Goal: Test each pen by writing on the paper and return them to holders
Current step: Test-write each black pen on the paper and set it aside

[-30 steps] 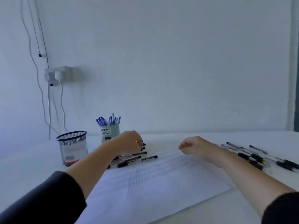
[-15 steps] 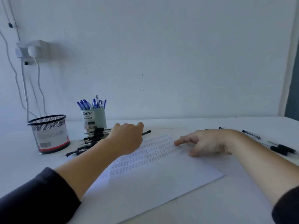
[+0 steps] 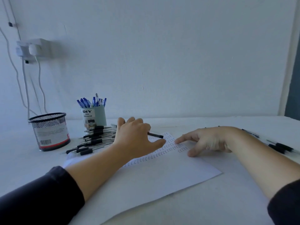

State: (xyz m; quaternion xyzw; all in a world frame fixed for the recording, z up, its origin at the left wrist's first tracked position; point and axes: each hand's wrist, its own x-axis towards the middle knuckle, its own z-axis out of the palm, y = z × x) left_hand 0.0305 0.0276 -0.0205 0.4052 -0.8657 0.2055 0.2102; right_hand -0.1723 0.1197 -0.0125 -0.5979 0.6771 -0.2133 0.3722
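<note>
A white sheet of paper (image 3: 162, 176) with rows of small written marks lies on the table. My left hand (image 3: 134, 137) hovers with loosely spread fingers over the right end of a pile of black pens (image 3: 94, 138); one black pen (image 3: 155, 135) sticks out past it. Whether it holds a pen is hidden. My right hand (image 3: 206, 140) rests on the paper with relaxed fingers, index pointing left. A black mesh holder (image 3: 50, 132) stands at the left. Beside it a pale green holder (image 3: 95, 116) is full of blue pens (image 3: 90, 101).
More black pens (image 3: 279, 146) lie on the table at the far right. The wall rises just behind the holders, with a socket and charger (image 3: 32, 47) and hanging cables at the upper left. The table top (image 3: 211, 200) continues toward me past the paper.
The view has tilted down and steadied. My left hand has moved right off the pen pile with fingers spreading. My right hand uncurled and settled flat on the paper.
</note>
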